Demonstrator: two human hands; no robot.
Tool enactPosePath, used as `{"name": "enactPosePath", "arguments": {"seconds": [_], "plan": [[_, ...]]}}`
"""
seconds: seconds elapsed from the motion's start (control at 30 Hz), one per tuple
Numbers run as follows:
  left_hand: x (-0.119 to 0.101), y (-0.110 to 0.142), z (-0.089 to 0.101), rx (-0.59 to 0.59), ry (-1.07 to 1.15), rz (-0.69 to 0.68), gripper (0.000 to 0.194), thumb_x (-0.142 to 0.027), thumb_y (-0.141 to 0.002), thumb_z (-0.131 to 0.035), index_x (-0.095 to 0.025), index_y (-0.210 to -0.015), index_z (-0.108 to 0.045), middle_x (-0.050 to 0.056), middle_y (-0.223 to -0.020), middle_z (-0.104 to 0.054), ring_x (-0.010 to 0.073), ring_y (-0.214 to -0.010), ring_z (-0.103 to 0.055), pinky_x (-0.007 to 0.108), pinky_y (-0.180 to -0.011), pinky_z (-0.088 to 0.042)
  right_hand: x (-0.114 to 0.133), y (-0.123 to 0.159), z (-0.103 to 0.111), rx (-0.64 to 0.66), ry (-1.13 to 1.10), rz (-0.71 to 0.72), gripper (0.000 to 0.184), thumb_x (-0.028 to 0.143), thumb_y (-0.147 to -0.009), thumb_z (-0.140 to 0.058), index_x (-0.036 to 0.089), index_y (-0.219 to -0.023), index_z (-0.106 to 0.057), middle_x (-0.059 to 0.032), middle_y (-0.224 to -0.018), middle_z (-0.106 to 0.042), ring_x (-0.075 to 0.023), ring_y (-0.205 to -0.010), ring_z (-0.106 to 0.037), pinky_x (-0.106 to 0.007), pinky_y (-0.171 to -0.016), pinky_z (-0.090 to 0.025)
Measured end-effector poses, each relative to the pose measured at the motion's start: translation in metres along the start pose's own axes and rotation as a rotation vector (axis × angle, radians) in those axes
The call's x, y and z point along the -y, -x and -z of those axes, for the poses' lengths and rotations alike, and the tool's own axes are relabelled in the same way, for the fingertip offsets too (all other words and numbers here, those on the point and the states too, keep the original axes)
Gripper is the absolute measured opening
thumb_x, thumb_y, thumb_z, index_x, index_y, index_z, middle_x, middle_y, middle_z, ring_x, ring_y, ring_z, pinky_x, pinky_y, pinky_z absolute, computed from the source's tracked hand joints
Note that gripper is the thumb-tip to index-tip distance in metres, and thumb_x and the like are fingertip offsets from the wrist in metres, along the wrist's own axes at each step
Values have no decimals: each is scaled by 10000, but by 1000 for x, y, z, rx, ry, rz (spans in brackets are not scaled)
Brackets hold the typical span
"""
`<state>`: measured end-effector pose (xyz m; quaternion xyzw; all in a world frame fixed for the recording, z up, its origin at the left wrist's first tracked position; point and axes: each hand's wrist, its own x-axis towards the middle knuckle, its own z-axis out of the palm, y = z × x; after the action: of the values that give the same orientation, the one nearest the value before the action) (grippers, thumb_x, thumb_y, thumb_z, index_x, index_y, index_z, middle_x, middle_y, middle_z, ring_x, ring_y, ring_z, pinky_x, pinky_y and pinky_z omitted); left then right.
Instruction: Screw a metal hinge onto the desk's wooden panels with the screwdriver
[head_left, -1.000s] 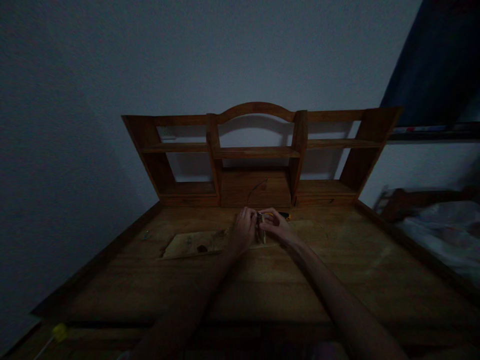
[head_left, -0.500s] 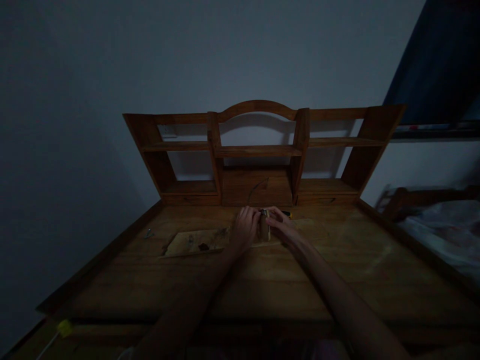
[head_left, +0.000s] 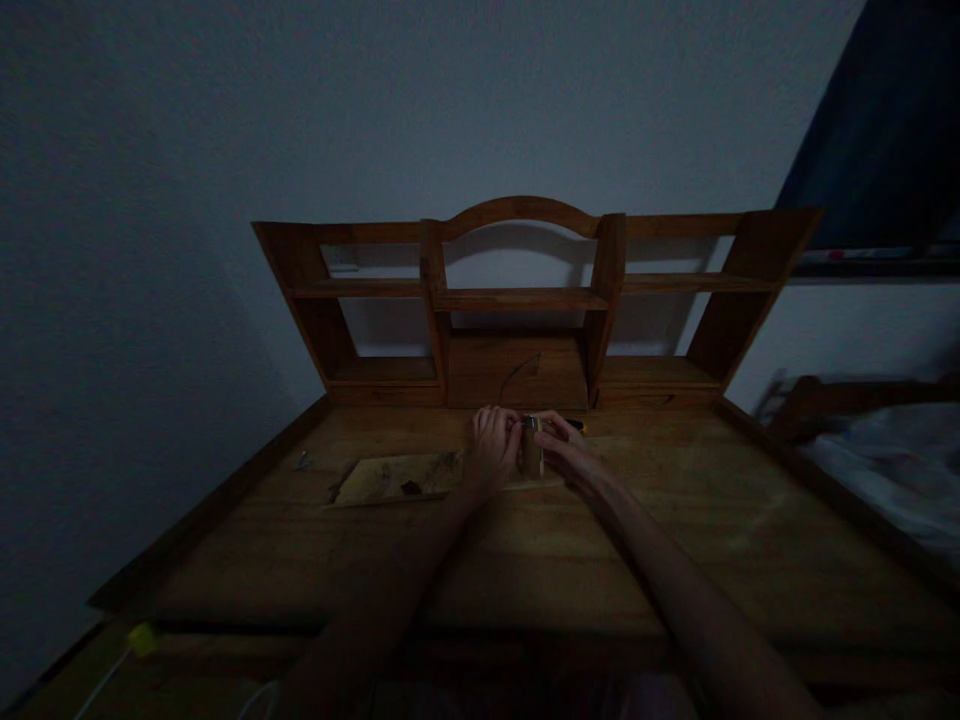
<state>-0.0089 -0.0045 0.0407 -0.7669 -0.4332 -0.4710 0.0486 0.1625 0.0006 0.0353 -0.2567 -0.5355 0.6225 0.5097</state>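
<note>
Near the middle of the desk, a small upright brown block [head_left: 532, 456] with a pale right edge stands between my hands. A little shiny metal piece [head_left: 529, 422] sits at its top. My right hand [head_left: 564, 448] grips the block from the right side, fingers curled at its upper part. My left hand [head_left: 493, 445] is closed beside it, fingertips pinched together close to the metal piece. What they pinch is too small and dark to make out. Behind my right hand, the end of a black and yellow handle [head_left: 577, 426] shows; the rest is hidden.
A pale, rough-edged wooden board [head_left: 390, 480] lies left of and under my hands. Farther left is a small metal item [head_left: 302, 461]. A wooden shelf unit [head_left: 517, 300] stands along the desk's back. At lower left, a yellow object [head_left: 141, 640] has a white cord.
My hands and the block keep nearly the same pose. The view has shifted slightly, and the left fingers have moved a little at the metal piece.
</note>
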Motion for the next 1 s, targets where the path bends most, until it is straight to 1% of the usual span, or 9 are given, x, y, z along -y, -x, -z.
{"name": "enactPosePath", "arguments": {"seconds": [0.1, 0.17, 0.27, 0.37, 0.53, 0.67, 0.8, 0.9, 1.0], "plan": [[2, -1, -1, 20, -60, -23, 217, -250, -1029, -333, -209, -940, -527, 58, -936, -580, 222, -981, -523, 427, -976, -376, 0, 0, -1, 1, -11, 2, 367, 364, -716, -819, 305, -1040, -657, -6, -1065, -685, -182, -959, -669, -305, -820, -558], [4, -1, -2, 17, -92, 10, 247, -274, -1034, -323, -212, -909, -527, 58, -914, -572, 227, -950, -520, 424, -941, -387, -1, -1, -2, 4, -20, 1, 373, 361, -710, -824, 302, -1037, -656, -6, -1054, -685, -186, -957, -670, -314, -823, -560], [5, -1, -1, -9, -70, 42, 208, -310, -1027, -363, -214, -954, -532, 66, -954, -580, 233, -946, -519, 410, -898, -401, -2, -1, -1, 2, -28, -2, 371, 355, -716, -821, 295, -1042, -655, -8, -1059, -685, -180, -936, -672, -309, -813, -561], [4, 0, 1, 13, -59, -8, 165, -311, -1013, -405, -211, -1003, -536, 79, -1005, -584, 241, -984, -515, 416, -921, -396, -1, -1, -1, -5, -34, -3, 357, 349, -729, -811, 296, -1044, -652, -3, -1058, -687, -168, -901, -674, -298, -794, -563], [4, -1, 2, 32, -113, -3, 248, -321, -1030, -350, -206, -949, -555, 79, -1020, -577, 241, -1009, -501, 423, -943, -385, 1, 1, -2, -20, -38, -4, 330, 339, -736, -808, 299, -1027, -658, 6, -1041, -691, -159, -914, -670, -255, -755, -556], [5, -1, 2, 43, -72, -11, 204, -354, -1016, -405, -208, -1041, -544, 76, -1034, -582, 240, -1021, -509, 413, -945, -390, 3, 2, -4, -21, -42, -2, 318, 354, -736, -806, 298, -1014, -661, 3, -1059, -694, -166, -907, -671, -273, -763, -563], [9, 0, -1, 104, -146, -50, 267, -330, -1030, -333, -205, -946, -553, 82, -971, -575, 245, -958, -510, 420, -902, -396, 1, 0, -3, -25, -47, -16, 336, 361, -713, -818, 291, -996, -652, -4, -1041, -697, -179, -899, -671, -291, -742, -576], [11, 0, -3, 100, -164, -15, 303, -350, -1036, -307, -209, -913, -546, 79, -946, -572, 244, -925, -512, 415, -871, -401, -1, -1, -2, -23, -53, -22, 341, 355, -711, -819, 286, -994, -643, -12, -1061, -693, -193, -930, -670, -320, -767, -582], [10, 1, -5, 79, -102, 16, 255, -375, -1031, -343, -212, -982, -533, 73, -974, -581, 236, -951, -525, 407, -889, -403, -2, -2, -1, -25, -58, -16, 327, 357, -726, -809, 287, -1000, -645, -10, -1068, -692, -189, -921, -674, -334, -795, -579]]}}
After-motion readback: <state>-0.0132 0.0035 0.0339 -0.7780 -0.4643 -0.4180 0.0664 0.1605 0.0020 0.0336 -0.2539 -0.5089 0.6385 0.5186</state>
